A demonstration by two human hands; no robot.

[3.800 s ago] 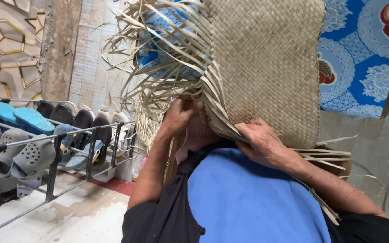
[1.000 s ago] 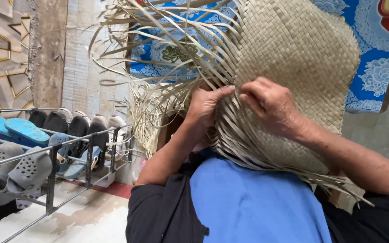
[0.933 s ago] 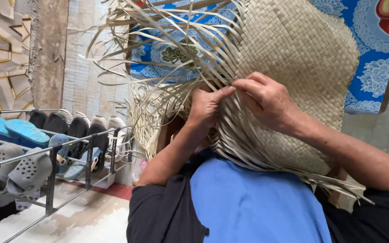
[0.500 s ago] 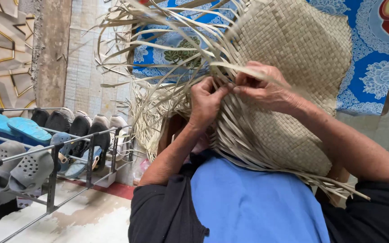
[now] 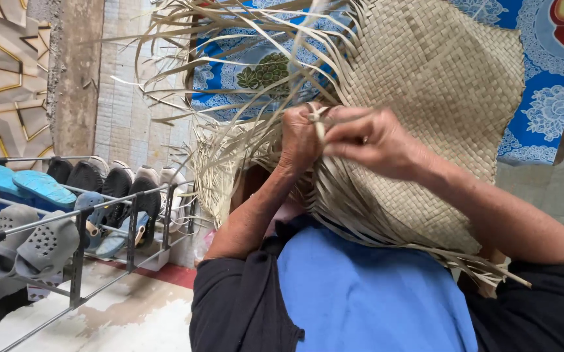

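A large woven straw mat (image 5: 445, 78) stands upright over my lap, its left edge ending in many loose pale strips (image 5: 229, 111). My left hand (image 5: 300, 140) grips a bunch of those strips at the woven edge. My right hand (image 5: 376, 140) pinches a single strip beside it, fingertips almost touching the left hand. Both hands are level with the middle of the mat. Blue cloth (image 5: 366, 293) covers my lap below the mat's lower fringe.
A metal shoe rack (image 5: 73, 221) with several sandals and clogs stands at the left against a tiled wall (image 5: 122, 117). A blue patterned cloth (image 5: 543, 98) hangs behind the mat. The pale floor (image 5: 125, 319) lies lower left.
The mat has tilted and shifted right while both hands rose from its lower edge to its middle. My fingers have closed together on the loose strips.
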